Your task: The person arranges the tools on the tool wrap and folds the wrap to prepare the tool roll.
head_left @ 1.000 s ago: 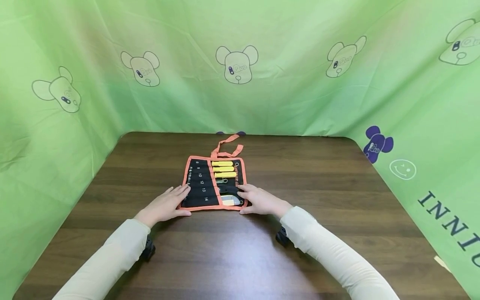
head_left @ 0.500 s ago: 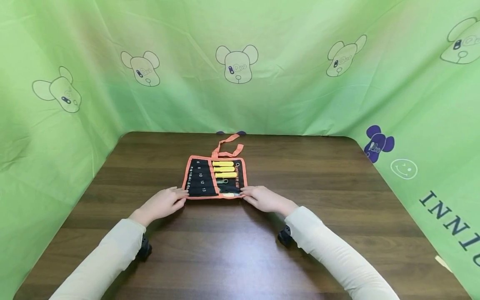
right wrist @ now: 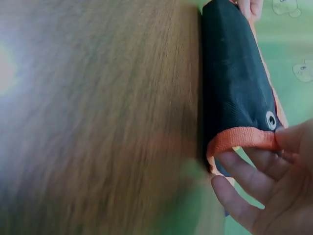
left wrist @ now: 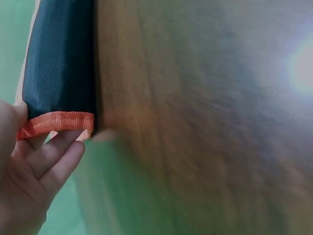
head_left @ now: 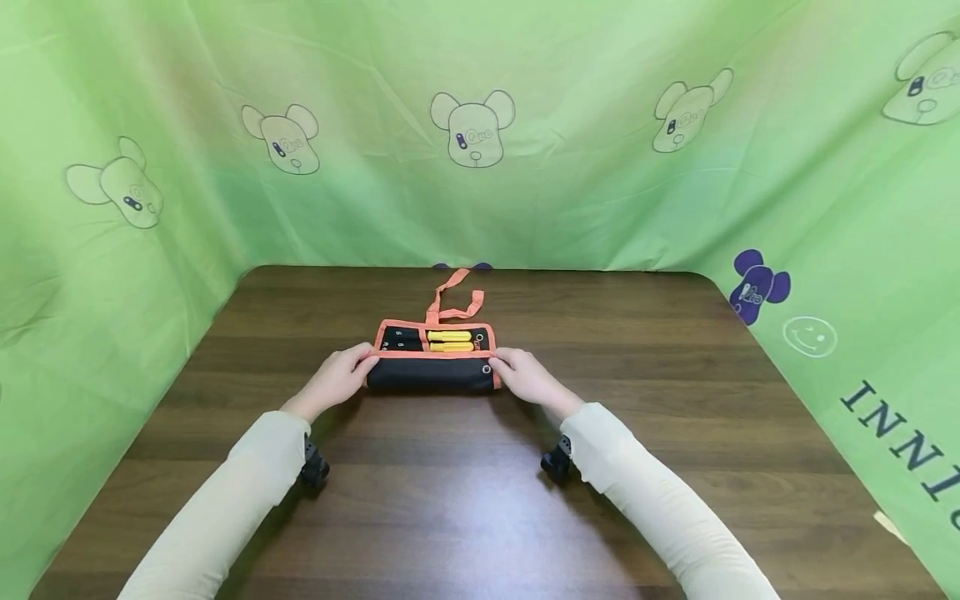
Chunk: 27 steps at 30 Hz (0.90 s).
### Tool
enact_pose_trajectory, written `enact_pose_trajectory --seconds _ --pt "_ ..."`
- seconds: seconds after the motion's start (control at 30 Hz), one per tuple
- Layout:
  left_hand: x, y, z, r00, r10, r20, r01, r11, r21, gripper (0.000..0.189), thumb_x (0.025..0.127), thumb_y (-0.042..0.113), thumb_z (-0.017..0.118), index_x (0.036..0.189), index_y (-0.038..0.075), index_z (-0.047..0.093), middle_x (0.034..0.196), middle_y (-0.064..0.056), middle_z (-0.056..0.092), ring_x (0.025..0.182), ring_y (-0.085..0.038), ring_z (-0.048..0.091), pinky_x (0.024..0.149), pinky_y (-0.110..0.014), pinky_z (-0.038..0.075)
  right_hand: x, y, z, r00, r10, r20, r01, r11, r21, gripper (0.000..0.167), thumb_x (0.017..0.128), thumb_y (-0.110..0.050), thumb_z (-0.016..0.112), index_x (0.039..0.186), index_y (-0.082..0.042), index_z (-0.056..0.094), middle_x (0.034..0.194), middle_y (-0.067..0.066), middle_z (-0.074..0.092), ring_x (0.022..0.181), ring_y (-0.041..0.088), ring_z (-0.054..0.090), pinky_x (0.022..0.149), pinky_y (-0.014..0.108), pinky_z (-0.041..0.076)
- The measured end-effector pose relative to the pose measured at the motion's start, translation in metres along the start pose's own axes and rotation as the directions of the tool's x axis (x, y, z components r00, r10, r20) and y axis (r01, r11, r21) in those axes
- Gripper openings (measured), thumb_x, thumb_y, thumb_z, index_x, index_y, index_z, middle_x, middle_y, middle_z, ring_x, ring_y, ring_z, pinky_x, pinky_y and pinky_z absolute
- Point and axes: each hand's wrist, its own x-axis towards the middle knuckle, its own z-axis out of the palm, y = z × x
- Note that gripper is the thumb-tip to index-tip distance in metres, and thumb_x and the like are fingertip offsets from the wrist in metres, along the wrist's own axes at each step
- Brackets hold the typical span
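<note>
A black tool roll (head_left: 431,374) with orange edging lies on the table, its near part folded over toward the back. Beyond the fold, yellow handles (head_left: 450,336) show in its pockets, beside black slots with printed numbers. My left hand (head_left: 339,379) pinches the folded edge at the left corner, thumb on top and fingers underneath, as the left wrist view shows. At the opposite corner my right hand (head_left: 527,379) pinches the same edge near a metal eyelet (right wrist: 271,120). The tools under the fold are hidden.
Orange tie straps (head_left: 455,302) stretch from the roll's far edge toward the back of the brown wooden table (head_left: 465,500). A green printed curtain (head_left: 360,208) hangs behind and along both sides.
The near edge of the tool roll has been lifted and folded over toward the back, covering the lower pockets. Both hands, earlier resting on its sides, now pinch the folded edge farther from me.
</note>
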Motion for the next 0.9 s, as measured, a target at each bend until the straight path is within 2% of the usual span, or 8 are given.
enact_pose_trajectory --seconds 0.13,0.23,0.3,0.43,0.5,0.57,0.73,0.9 --pt "0.011 0.002 0.003 0.998 -0.058 -0.009 0.058 0.998 0.004 0.013 0.094 0.015 0.053 0.083 0.009 0.055 0.057 0.002 0.053 0.052 -0.014 0.05 0.053 -0.03 0.038 0.004 0.0 0.003 0.995 0.09 -0.044 -0.088 0.996 0.033 0.02 0.094 -0.009 0.049 0.108 0.002 0.059 0.082 0.009 0.06 0.074 0.019 0.053 0.069 0.035 0.044" --pt "0.017 0.002 0.005 0.992 -0.128 0.009 0.128 0.992 0.009 0.014 0.094 0.017 0.053 0.084 0.008 0.053 0.06 -0.001 0.053 0.051 -0.015 0.051 0.051 -0.029 0.039 0.007 0.001 0.005 0.994 0.096 -0.06 -0.093 0.994 0.053 0.026 0.093 -0.007 0.051 0.119 -0.002 0.055 0.077 0.01 0.06 0.063 0.018 0.051 0.06 0.032 0.043" --pt "0.019 0.002 0.007 0.985 -0.171 0.016 0.171 0.985 0.008 0.012 0.095 0.017 0.053 0.088 0.007 0.053 0.063 -0.003 0.054 0.049 -0.014 0.054 0.05 -0.029 0.041 0.01 0.001 0.007 0.994 0.082 -0.066 -0.079 0.995 0.054 0.031 0.093 -0.004 0.052 0.123 -0.005 0.056 0.083 0.011 0.063 0.056 0.016 0.046 0.059 0.031 0.042" --pt "0.023 0.002 0.008 0.973 -0.231 0.016 0.231 0.973 0.004 0.019 0.094 0.019 0.054 0.103 0.004 0.048 0.064 -0.006 0.054 0.046 -0.015 0.056 0.053 -0.031 0.042 0.015 -0.001 0.008 0.996 0.067 -0.058 -0.068 0.998 -0.012 0.03 0.092 -0.002 0.051 0.119 -0.008 0.063 0.105 0.009 0.064 0.054 0.015 0.04 0.062 0.029 0.039" --pt "0.024 0.002 0.01 0.969 -0.245 0.012 0.245 0.969 -0.002 0.024 0.094 0.019 0.055 0.107 0.003 0.044 0.063 -0.006 0.054 0.044 -0.016 0.056 0.053 -0.031 0.043 0.016 -0.002 0.009 0.997 0.07 -0.041 -0.073 0.995 -0.073 0.03 0.093 -0.002 0.05 0.118 -0.009 0.064 0.103 0.008 0.065 0.052 0.014 0.039 0.059 0.029 0.039" --pt "0.025 0.001 0.011 0.967 -0.256 0.01 0.256 0.967 -0.005 0.027 0.094 0.02 0.055 0.109 0.003 0.042 0.062 -0.006 0.054 0.043 -0.015 0.055 0.053 -0.031 0.042 0.017 -0.002 0.009 0.997 0.073 -0.021 -0.075 0.988 -0.137 0.029 0.093 -0.004 0.05 0.118 -0.01 0.064 0.092 0.009 0.065 0.05 0.014 0.038 0.055 0.029 0.037" --pt "0.024 -0.003 0.015 0.977 -0.212 -0.033 0.212 0.977 -0.012 0.02 0.092 0.018 0.058 0.101 0.004 0.047 0.067 -0.008 0.052 0.046 -0.017 0.056 0.052 -0.031 0.046 0.015 0.001 0.01 0.999 0.05 -0.002 -0.05 0.973 -0.226 0.028 0.093 -0.006 0.05 0.115 -0.011 0.066 0.087 0.007 0.063 0.063 0.017 0.049 0.062 0.031 0.041" --pt "0.022 -0.008 0.016 0.988 -0.111 -0.11 0.118 0.991 0.055 0.014 0.089 0.017 0.063 0.094 0.005 0.057 0.083 -0.01 0.055 0.073 -0.025 0.057 0.066 -0.038 0.047 0.013 0.001 0.008 0.998 0.03 0.052 -0.016 0.971 -0.24 0.028 0.095 -0.016 0.049 0.119 -0.01 0.063 0.082 0.005 0.064 0.076 0.018 0.056 0.074 0.036 0.045"
